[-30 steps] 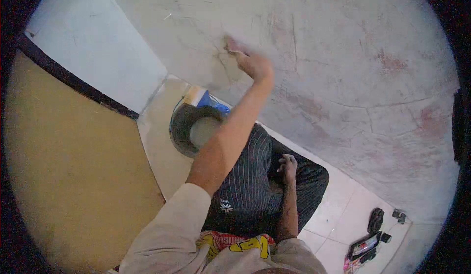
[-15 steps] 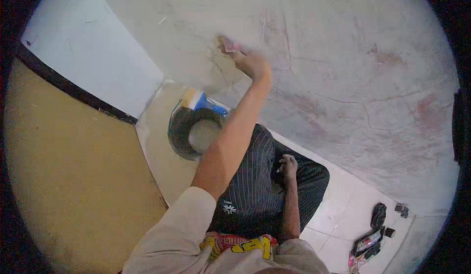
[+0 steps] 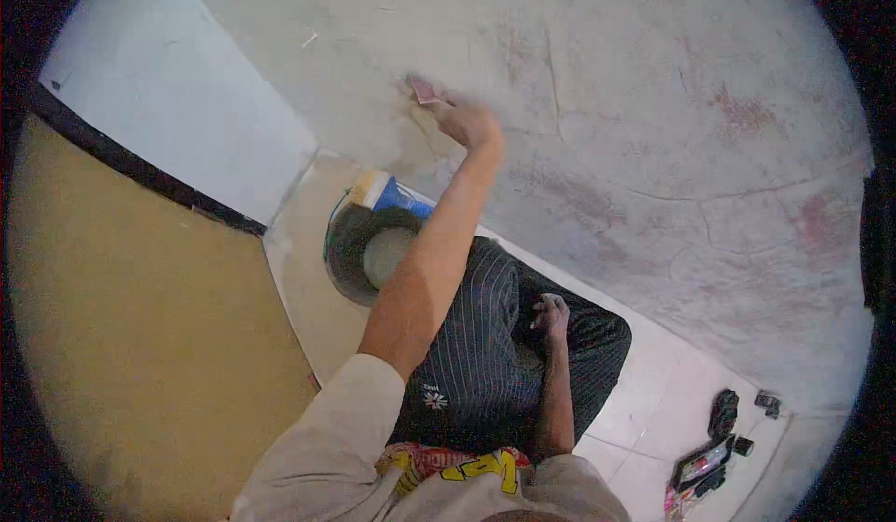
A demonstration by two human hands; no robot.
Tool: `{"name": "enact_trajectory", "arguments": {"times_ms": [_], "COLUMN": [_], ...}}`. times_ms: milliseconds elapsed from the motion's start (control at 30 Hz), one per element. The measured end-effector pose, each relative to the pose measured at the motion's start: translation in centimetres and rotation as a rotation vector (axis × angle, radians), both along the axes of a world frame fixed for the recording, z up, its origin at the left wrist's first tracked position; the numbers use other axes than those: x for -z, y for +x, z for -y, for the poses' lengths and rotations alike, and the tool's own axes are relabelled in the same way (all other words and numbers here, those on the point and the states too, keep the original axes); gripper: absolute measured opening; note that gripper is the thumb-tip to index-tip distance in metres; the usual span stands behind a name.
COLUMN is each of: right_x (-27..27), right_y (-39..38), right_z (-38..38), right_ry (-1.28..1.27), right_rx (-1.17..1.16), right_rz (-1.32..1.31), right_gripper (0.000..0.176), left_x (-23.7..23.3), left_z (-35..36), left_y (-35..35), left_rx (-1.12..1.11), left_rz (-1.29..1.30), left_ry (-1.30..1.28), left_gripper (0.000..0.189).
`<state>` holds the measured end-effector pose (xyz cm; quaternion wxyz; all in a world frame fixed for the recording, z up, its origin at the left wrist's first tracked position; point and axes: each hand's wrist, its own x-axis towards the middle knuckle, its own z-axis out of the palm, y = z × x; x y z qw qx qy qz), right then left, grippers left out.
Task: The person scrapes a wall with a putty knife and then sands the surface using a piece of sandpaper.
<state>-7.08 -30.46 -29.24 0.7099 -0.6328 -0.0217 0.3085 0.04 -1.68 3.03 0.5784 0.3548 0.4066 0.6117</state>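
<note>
My left hand (image 3: 464,122) reaches out to the grey plastered wall (image 3: 635,74), its fingers closed on a small flat piece of reddish sandpaper (image 3: 425,92) pressed against the surface. Some of the fingers are hidden behind the sandpaper and blurred. My right hand (image 3: 552,315) rests on my lap over the dark striped trousers (image 3: 476,335), fingers loosely bent and apart, with nothing visible in them. Below my left forearm stands a dark round bucket (image 3: 347,265) with a greyish content, partly covered by the arm.
A blue-and-white item (image 3: 397,197) sits by the bucket's far rim, beside the wall. A white panel (image 3: 177,83) with a dark edge rises at left, above a tan surface (image 3: 140,317). Several dark items and a black tray (image 3: 705,461) lie on white floor tiles (image 3: 644,410) at lower right.
My left hand has shifted slightly to the left and down along the wall with the sandpaper. My right hand has stayed on my lap.
</note>
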Motion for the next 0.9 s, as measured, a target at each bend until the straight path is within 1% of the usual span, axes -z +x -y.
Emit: {"name": "enact_trajectory", "arguments": {"times_ms": [67, 100, 133, 167, 200, 233, 267, 333, 367, 400, 433, 467, 533, 567, 600, 633, 667, 700, 733, 767, 800, 867, 900], "right_x": [-0.8, 0.5, 2.0, 3.3, 2.8, 1.4, 0.2, 0.0, 0.2, 0.5, 3.6, 7.3, 5.8, 4.2, 2.2, 1.0, 1.2, 1.9, 2.6, -0.9, -0.7, -0.1, 0.7], "right_y": [0.1, 0.6, 0.9, 1.1, 0.9, 0.8, 0.8, 0.4, 0.2, 0.5, 0.7, 1.4, 1.0, 0.8, 0.5, 0.3, 0.4, 0.6, 0.6, 0.1, 0.1, 0.2, 0.1], "right_z": [-1.0, -1.1, -0.9, -0.9, -1.2, -1.3, -1.4, -1.1, -0.9, -0.6, 0.2, 1.1, 1.0, 0.6, 0.2, -0.4, -0.9, -0.8, -0.8, -1.4, -1.4, -1.0, -0.7], "right_ry": [-0.096, -0.092, -0.117, -0.142, -0.144, -0.118, -0.097, -0.137, -0.128, -0.113, -0.026, -0.062, -0.104, -0.099, -0.086, -0.072, -0.063, -0.027, 0.005, -0.077, -0.082, -0.06, -0.064], "right_rx": [0.02, 0.005, -0.023, -0.054, -0.075, -0.061, -0.045, -0.024, -0.043, -0.056, -0.021, -0.084, -0.083, -0.075, -0.049, -0.028, -0.038, -0.024, -0.011, -0.015, -0.024, -0.01, -0.002], "right_rz": [-0.08, -0.085, 0.029, 0.144, 0.138, 0.076, 0.018, -0.014, -0.006, 0.009, 0.05, 0.312, 0.343, 0.356, 0.188, 0.015, 0.015, 0.049, 0.082, -0.024, -0.029, -0.012, -0.009], "right_gripper": [0.028, 0.028, 0.027, 0.026, 0.026, 0.025, 0.024, 0.023, 0.024, 0.025, 0.027, 0.029, 0.028, 0.028, 0.027, 0.027, 0.027, 0.025, 0.023, 0.022, 0.022, 0.021, 0.021], "left_x": [-1.4, -0.2, 1.3, 0.6, -1.2, -2.0, -1.6, -0.9, 0.7, 3.2, 3.6, 2.8, 0.5, -0.3, -1.0, -1.4, -1.7, -2.3, -2.9, -3.1, -2.6, -1.5, 4.6], "left_z": [0.8, 1.3, 2.0, 2.6, 3.8, 4.4, 3.8, 1.5, -0.4, -2.9, -3.8, -3.4, -1.7, -0.6, 0.8, 2.3, 3.4, 4.2, 5.0, 5.2, 4.4, 1.0, -4.2], "left_y": [-1.7, -0.5, 0.6, 0.0, -0.9, -1.5, -1.2, 0.8, 1.5, 2.3, 2.4, 2.0, 0.1, -0.9, -1.0, -0.8, -0.7, -1.0, -1.3, -1.6, -1.2, 0.9, 3.5], "left_rx": [0.104, 0.039, -0.03, -0.053, 0.082, 0.22, 0.204, -0.104, -0.098, -0.059, -0.012, 0.007, 0.064, 0.14, 0.143, 0.077, 0.003, -0.011, 0.094, 0.201, 0.192, -0.078, -0.11], "left_rz": [0.152, 0.042, -0.076, -0.088, -0.094, -0.097, -0.099, 0.117, 0.118, 0.189, 0.263, 0.277, 0.029, 0.158, 0.167, 0.086, -0.001, -0.004, -0.015, -0.031, -0.037, 0.061, -0.331], "left_ry": [-0.188, -0.004, 0.173, 0.169, 0.131, 0.087, 0.075, 0.209, 0.193, 0.103, 0.018, 0.013, 0.033, -0.034, -0.022, 0.089, 0.197, 0.201, 0.189, 0.171, 0.165, 0.14, 0.255], "left_gripper": [0.041, 0.042, 0.042, 0.042, 0.045, 0.049, 0.049, 0.043, 0.043, 0.042, 0.042, 0.042, 0.042, 0.041, 0.041, 0.041, 0.042, 0.042, 0.043, 0.045, 0.045, 0.046, 0.046]}}
